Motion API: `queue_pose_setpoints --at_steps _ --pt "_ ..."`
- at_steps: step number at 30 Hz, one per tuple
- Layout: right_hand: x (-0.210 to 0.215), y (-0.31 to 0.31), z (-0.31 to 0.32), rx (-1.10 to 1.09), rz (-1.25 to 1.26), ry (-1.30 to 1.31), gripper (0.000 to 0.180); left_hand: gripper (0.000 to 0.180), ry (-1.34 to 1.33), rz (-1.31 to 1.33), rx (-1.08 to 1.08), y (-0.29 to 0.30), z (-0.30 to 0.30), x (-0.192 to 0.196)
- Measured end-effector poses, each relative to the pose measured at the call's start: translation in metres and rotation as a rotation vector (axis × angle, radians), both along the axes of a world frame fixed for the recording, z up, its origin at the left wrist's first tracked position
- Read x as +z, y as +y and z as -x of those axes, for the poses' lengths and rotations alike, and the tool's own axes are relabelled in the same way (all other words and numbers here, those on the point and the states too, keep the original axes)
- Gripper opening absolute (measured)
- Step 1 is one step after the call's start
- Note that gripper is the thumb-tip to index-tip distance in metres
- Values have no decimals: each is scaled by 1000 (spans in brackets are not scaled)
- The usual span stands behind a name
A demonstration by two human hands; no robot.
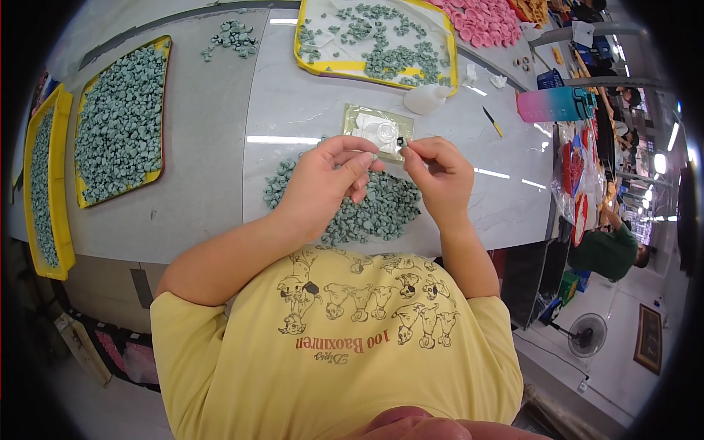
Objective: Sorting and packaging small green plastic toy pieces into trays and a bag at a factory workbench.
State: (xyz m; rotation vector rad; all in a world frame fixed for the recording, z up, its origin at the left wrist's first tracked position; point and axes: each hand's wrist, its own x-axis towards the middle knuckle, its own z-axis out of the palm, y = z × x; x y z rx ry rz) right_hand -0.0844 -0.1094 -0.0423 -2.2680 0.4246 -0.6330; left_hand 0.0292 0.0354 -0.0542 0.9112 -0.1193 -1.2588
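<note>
My left hand (323, 180) is closed in a pinch on a small grey-green piece (375, 157), mostly hidden by the fingertips. Opposite it, my right hand (444, 172) grips a small dark-tipped piece (401, 142) between thumb and forefinger, a short gap away from the left fingers. Beneath both hands a loose pile of similar grey-green pieces (374, 213) lies on the table's near edge. Just beyond the fingers is a flat greenish tray (357, 116) bearing white paper and a small round clear dish (386, 132).
A white squeeze bottle (427, 100) lies near a yellow-rimmed tray (345, 71) of scattered pieces. Two fuller yellow trays (121, 121) (62, 242) stand left. To the right are a yellow-and-black knife (493, 122) and a pink-blue water bottle (550, 105). Pink pieces (484, 20) are heaped at the back.
</note>
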Motion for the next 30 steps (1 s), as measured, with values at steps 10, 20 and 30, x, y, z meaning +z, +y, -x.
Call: queue_pose_setpoints --at_steps 10,20,30 --pt "13 12 3 -99 -928 46 5 11 79 39 5 1 3 3" --pt "6 23 -1 142 312 -228 25 18 263 80 -41 2 2 3" --pt "5 22 -5 188 459 -273 26 23 327 53 -85 3 -2 5"
